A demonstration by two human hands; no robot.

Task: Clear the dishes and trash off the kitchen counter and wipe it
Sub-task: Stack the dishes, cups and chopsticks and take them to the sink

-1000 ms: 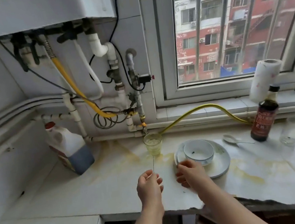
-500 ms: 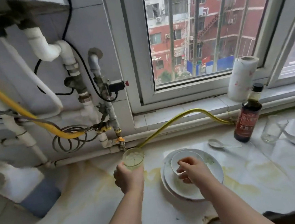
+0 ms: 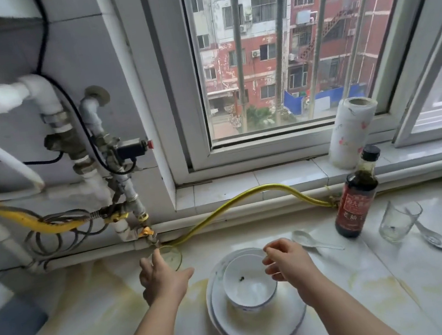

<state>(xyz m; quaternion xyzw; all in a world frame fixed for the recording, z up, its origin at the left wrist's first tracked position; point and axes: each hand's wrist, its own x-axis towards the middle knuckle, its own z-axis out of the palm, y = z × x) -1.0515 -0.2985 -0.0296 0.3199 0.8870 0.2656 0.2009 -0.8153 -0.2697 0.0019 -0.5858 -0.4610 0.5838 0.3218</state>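
Left hand (image 3: 164, 278) grips a yellow-tinted round glass (image 3: 173, 255); right hand (image 3: 287, 260) curls at a glossy white bowl (image 3: 246, 287), grip unclear

— What is the left hand (image 3: 161, 279) doing?
— It is reaching out left of the bowl (image 3: 248, 282), its fingers and thumb wrapping a small glass (image 3: 171, 256).
— And the right hand (image 3: 287, 260)?
— It is hovering at the bowl's right rim with fingers curling. Whether it is gripping is unclear.

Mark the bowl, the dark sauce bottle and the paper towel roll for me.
bowl (image 3: 248, 288): head view, white inner surface.
dark sauce bottle (image 3: 353, 205): head view, red label.
paper towel roll (image 3: 349, 132): head view, patterned side.
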